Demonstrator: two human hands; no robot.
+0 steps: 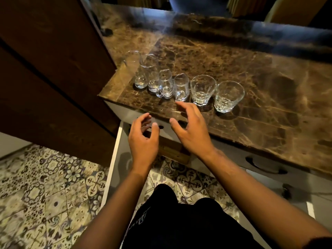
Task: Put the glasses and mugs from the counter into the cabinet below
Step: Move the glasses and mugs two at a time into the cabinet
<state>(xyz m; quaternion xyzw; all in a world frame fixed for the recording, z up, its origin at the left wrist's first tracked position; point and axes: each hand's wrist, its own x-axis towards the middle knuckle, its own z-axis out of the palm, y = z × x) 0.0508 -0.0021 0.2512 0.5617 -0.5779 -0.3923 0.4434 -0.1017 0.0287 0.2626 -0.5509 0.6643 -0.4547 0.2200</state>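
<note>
Several clear glasses stand in a row near the front edge of the brown marble counter [251, 90]. From the left: two tall glasses [142, 72], two small handled glass mugs [166, 85], then two wide faceted tumblers [203, 89]; the rightmost tumbler [229, 96] is nearest the edge. My right hand [190, 130] hovers open over the counter's front edge, fingertips just short of the second mug [181, 87]. My left hand [143, 137] is open and empty, lower and in front of the counter, above the open white cabinet door [115, 159].
A tall dark wooden cabinet side [53, 69] stands at the left, close to the tall glasses. A white drawer front with a dark handle [264, 166] sits under the counter at the right. Patterned floor tiles [45, 194] lie below.
</note>
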